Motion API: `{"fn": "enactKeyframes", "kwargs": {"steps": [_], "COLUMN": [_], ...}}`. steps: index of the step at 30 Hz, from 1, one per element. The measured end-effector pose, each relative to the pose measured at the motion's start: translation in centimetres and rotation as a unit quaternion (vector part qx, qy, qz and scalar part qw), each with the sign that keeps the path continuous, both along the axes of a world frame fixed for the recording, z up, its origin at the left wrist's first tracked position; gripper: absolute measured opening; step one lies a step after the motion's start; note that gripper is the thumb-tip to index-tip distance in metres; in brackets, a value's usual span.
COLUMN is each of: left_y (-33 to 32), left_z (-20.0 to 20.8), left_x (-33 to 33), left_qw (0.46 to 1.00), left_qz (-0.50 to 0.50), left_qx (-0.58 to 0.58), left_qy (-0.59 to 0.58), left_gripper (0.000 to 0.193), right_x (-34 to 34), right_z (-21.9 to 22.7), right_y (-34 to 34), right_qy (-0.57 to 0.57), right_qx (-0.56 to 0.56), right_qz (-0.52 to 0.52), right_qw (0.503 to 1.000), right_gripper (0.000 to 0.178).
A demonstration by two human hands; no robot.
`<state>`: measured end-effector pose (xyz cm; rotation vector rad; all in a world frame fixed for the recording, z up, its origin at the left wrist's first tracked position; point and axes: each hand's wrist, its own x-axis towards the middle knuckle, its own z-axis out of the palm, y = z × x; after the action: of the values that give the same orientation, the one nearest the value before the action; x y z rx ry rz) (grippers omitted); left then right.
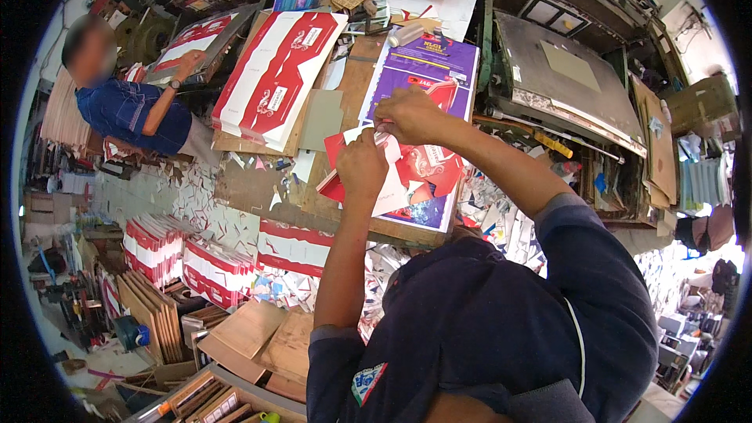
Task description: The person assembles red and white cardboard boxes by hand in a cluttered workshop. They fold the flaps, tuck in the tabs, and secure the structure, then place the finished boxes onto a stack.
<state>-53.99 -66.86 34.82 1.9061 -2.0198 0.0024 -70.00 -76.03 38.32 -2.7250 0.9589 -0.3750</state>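
Above the worktable, a red and white die-cut cardboard sheet (427, 163) is gripped in both hands. My left hand (363, 166) is closed on its left part, with white and red flaps showing around the fingers. Just beyond it, my right hand (411, 115) has its fingers pinched together at the sheet's upper edge, close to the left hand. The exact spot between the fingertips is partly hidden. Under the sheet lies a purple printed sheet (460, 70) on the wooden table (262, 188). To the left rests a stack of red and white printed sheets (270, 70).
Grey board (322, 119) and paper scraps lie beside the stack. A metal-topped machine (572, 78) stands at right. At left, a person in a blue shirt (133, 113) works at another machine. Bundles of red and white cartons (215, 270) and offcuts cover the floor.
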Motion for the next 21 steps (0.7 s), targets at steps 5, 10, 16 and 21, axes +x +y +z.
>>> {"fn": "enactKeyframes", "kwargs": {"steps": [5, 10, 16, 21], "left_y": [-0.2, -0.4, -0.2, -0.4], "left_z": [0.2, 1.4, -0.1, 0.0], "left_x": [0.1, -0.4, 0.5, 0.2], "left_qw": [1.0, 0.999, 1.0, 1.0], "left_qz": [0.008, 0.033, 0.008, 0.0], "left_qx": [0.019, 0.024, 0.011, 0.0], "left_qy": [-0.004, 0.02, 0.023, 0.009], "left_gripper": [0.035, 0.049, 0.053, 0.049], "right_x": [0.3, -1.0, -7.0, -14.4], "right_z": [-1.0, -0.7, 5.5, 5.4], "right_y": [-0.2, -0.9, -3.4, -2.9], "right_qy": [-0.032, -0.222, -0.532, -0.071], "right_qx": [0.02, 0.017, 0.286, -0.004], "right_qz": [0.0, -0.036, -0.228, -0.318], "right_qw": [0.999, 0.974, 0.764, 0.945], "right_gripper": [0.01, 0.013, 0.03, 0.039]}}
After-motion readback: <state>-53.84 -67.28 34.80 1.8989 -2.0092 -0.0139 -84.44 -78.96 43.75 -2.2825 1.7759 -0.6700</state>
